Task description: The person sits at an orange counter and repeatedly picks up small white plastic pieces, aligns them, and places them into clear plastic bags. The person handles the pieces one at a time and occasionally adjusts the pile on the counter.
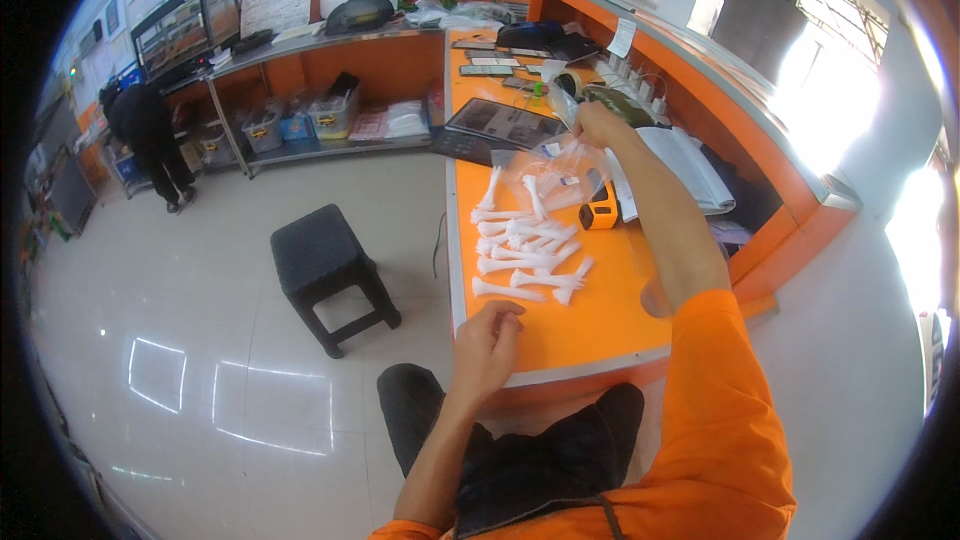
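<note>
On the orange table lies a loose pile of slim white bundles (pixel 520 250) with flared ends; they look like tied strips, though I cannot make out the material. My left hand (pixel 490 340) rests at the table's near edge beside the pile, its fingers curled in, with nothing seen in them. Reaching to the far side, my right hand (pixel 598 127) has its fingers closed on what looks like a clear plastic bag (pixel 575 162). The bag hangs down past the pile. Close to its right stands a yellow and black tape measure (pixel 600 210).
Beyond the pile are a dark laptop (pixel 505 123), several phones (pixel 487 70) and an open book (pixel 685 168). A black stool (pixel 325 270) stands left of the table. Plastic bins (pixel 333 118) sit under the back counter, and a person (pixel 150 135) bends over at far left.
</note>
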Available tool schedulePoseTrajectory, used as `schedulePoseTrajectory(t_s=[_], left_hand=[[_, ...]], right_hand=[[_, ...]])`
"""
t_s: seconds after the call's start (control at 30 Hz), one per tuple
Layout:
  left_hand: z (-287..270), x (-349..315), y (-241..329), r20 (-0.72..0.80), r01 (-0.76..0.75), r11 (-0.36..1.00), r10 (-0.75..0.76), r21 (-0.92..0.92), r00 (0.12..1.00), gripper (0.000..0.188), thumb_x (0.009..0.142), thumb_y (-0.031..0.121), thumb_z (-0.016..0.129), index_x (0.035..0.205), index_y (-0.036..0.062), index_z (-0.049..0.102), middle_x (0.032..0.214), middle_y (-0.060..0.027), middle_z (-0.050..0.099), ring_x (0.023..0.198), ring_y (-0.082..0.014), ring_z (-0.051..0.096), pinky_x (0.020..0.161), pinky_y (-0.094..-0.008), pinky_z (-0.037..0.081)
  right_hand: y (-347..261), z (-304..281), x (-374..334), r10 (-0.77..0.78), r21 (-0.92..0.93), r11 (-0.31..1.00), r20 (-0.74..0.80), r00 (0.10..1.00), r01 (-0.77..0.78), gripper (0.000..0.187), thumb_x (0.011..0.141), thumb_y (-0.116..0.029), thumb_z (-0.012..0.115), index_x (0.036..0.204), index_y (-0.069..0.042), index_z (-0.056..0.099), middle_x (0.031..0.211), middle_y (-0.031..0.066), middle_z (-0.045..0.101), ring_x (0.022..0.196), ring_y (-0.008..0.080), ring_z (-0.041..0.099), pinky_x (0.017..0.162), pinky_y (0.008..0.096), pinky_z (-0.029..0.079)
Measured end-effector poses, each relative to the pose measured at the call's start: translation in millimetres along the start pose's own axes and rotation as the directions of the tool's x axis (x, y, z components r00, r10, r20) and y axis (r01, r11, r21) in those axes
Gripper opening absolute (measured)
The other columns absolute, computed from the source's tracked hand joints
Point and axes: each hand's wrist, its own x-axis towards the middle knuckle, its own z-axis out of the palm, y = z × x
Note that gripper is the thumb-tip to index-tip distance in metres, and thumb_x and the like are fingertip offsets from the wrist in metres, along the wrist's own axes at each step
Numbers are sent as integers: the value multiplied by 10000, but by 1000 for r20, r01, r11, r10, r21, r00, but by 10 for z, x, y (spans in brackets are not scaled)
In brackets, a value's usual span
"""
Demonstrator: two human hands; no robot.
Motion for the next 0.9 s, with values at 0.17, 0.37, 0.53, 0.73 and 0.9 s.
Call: schedulePoseTrajectory(t_s=[0.17,0.37,0.53,0.73,0.9], left_hand=[[2,2,-13,-6,-6,1000,6,-20,1000,196,922,97,498,991,-31,630,778,-110,665,767,-167,636,729,-297,491],[18,12,-52,-30,-15,1000,15,-4,999,189,909,102,508,974,-15,642,776,-157,678,735,-256,674,710,-342,505],[19,11,-17,12,33,997,-32,-71,999,172,926,84,504,989,-21,625,806,-70,650,794,-126,615,734,-265,480],[-47,113,43,-21,55,908,-70,-415,997,228,939,156,562,1069,-20,628,924,-69,663,854,-144,619,762,-282,490],[166,196,512,-72,-53,816,14,-576,997,302,923,187,633,1141,-21,611,999,-93,674,903,-164,628,817,-280,491]], right_hand=[[79,-106,-21,-54,-74,996,-45,998,51,172,660,-44,732,831,-36,750,842,154,714,794,284,693,724,377,537],[-34,-446,-285,-55,9,998,-53,997,55,161,698,-49,726,857,-32,748,829,150,715,782,264,694,721,359,537],[-206,-902,-615,5,269,963,-56,998,11,169,749,-42,733,895,43,724,766,131,709,761,162,692,667,282,550],[-1065,-1202,-1560,-23,627,770,-153,988,115,216,780,-62,744,960,55,718,809,120,711,761,130,667,695,250,523],[-1520,-759,-2546,87,919,386,-118,989,76,177,792,-67,743,938,30,722,867,93,711,777,137,663,710,256,523]])
